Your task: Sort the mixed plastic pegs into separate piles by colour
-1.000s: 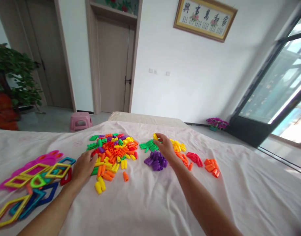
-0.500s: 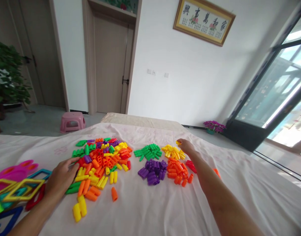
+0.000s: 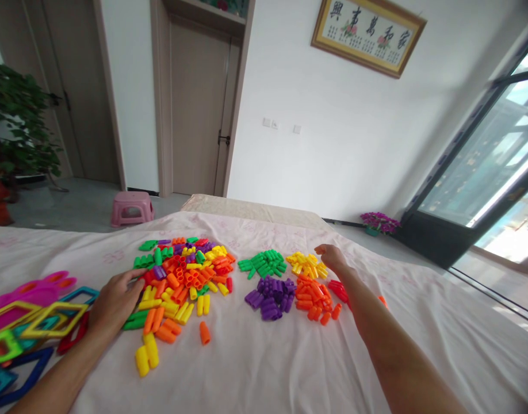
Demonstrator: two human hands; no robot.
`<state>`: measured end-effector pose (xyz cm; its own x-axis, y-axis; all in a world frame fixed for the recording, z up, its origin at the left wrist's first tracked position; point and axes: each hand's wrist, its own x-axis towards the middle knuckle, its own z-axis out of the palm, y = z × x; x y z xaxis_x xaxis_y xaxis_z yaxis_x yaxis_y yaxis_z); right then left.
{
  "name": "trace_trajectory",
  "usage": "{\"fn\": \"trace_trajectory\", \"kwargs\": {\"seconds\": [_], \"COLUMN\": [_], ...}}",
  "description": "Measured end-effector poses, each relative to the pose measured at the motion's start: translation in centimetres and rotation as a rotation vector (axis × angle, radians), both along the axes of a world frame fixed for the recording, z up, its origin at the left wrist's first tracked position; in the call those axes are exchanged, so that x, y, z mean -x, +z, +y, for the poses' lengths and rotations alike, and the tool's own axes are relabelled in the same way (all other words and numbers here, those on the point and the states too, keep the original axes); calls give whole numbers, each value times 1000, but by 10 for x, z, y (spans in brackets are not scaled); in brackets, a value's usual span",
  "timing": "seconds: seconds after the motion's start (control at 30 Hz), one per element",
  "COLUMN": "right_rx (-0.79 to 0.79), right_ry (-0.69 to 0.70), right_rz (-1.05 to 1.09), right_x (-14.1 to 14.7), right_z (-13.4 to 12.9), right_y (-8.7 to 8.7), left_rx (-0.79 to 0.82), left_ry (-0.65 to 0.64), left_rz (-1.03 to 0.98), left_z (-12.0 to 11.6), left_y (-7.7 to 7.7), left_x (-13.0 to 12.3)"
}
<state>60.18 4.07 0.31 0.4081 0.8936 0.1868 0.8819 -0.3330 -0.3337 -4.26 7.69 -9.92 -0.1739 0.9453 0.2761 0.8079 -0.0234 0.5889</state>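
My left hand [image 3: 116, 299] rests at the left edge of a mixed heap of plastic building pegs [image 3: 190, 276], its thumb and forefinger apart and no peg visible between them. My right hand [image 3: 332, 257] is closed just right of a pile of yellow pegs [image 3: 306, 265]; whether anything is in its fingers is hidden. Around that pile lie green pegs [image 3: 264, 263], purple pegs [image 3: 270, 298] and orange pegs [image 3: 312, 296]. Some red pegs [image 3: 338, 289] are partly behind my right forearm.
Magnetic tile frames [image 3: 54, 320] and a pink plastic piece [image 3: 39, 293] lie at the left. A single orange peg [image 3: 205, 333] and two yellow pegs [image 3: 146, 355] are nearer me on the pale cloth [image 3: 255, 368]. A pink stool [image 3: 132, 208] stands beyond it.
The yellow peg at my right fingertips is no longer visible there. My right hand stays beside the yellow pile, and my left hand stays at the mixed heap. The view has shifted slightly.
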Motion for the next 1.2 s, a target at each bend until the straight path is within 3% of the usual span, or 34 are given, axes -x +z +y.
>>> {"fn": "trace_trajectory", "kwargs": {"seconds": [0.17, 0.33, 0.5, 0.63, 0.7, 0.93, 1.07, 1.2], "right_rx": [-63, -29, 8, -21, 1, 53, 69, 12], "right_ry": [95, 490, 897, 1126, 1157, 1056, 1019, 934], "right_rz": [13, 64, 23, -30, -60, -102, -129, -26], "right_x": [38, 147, 271, 326, 339, 350, 343, 314], "right_z": [6, -7, -53, -69, -68, -65, -70, -68], "right_y": [23, 33, 21, 1, -8, -22, -25, -22], "left_rx": [-4, -37, -18, 19, 23, 12, 72, 98], "left_ry": [46, 39, 56, 41, 36, 20, 34, 23], "left_rz": [-35, -54, -67, -73, -68, -55, -33, -41], "left_z": [-8, -14, -17, -21, -23, -21, -19, -18], "left_y": [11, 19, 24, 29, 31, 27, 25, 25], "left_x": [-7, -13, -15, -15, -16, -15, -13, -12]}}
